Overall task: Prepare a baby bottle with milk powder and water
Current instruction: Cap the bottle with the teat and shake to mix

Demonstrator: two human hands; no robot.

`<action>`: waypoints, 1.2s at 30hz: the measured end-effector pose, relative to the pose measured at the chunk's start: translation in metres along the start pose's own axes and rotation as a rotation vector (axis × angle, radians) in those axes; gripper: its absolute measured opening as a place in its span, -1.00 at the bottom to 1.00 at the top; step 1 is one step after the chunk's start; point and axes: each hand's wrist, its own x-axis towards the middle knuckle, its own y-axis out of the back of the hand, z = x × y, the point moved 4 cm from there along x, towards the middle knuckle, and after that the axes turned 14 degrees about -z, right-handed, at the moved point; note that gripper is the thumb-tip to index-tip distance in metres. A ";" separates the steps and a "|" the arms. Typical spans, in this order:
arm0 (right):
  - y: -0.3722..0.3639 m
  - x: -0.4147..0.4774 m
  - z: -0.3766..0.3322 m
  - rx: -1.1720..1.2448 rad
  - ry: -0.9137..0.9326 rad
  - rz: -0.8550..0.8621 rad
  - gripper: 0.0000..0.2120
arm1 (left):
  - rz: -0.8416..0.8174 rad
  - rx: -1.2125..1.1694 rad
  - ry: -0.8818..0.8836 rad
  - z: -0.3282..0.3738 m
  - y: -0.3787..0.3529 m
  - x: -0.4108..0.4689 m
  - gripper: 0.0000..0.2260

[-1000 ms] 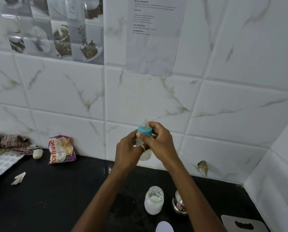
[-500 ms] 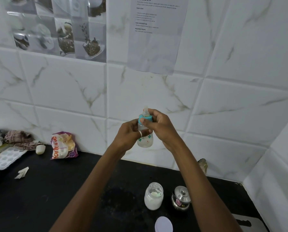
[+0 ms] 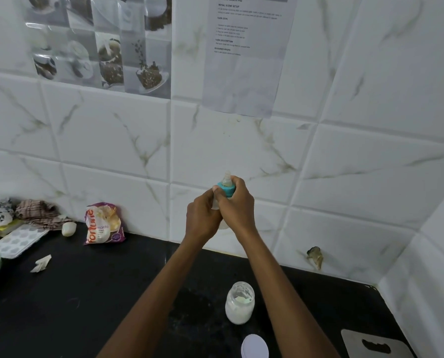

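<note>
The baby bottle [image 3: 226,189] stands upright in the air above the black counter [image 3: 86,293], its long axis vertical and its teat pointing up, in front of the white marbled tile wall [image 3: 112,140]. The left hand [image 3: 203,218] is wrapped round its body and the right hand [image 3: 239,206] grasps the teal collar. Below on the counter are an open jar of white powder [image 3: 239,304] and, nearer the camera, a white lid [image 3: 254,346]. A printed sheet [image 3: 246,55] hangs on the wall.

Above the jar of white powder [image 3: 239,306], left hand [image 3: 203,218] and right hand [image 3: 239,209] are bare; both forearms are bare and slender throughout.
</note>
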 end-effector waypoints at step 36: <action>0.073 -0.014 0.012 0.568 -0.026 -0.263 -0.44 | 0.072 -0.285 0.097 -0.010 0.036 0.003 -0.80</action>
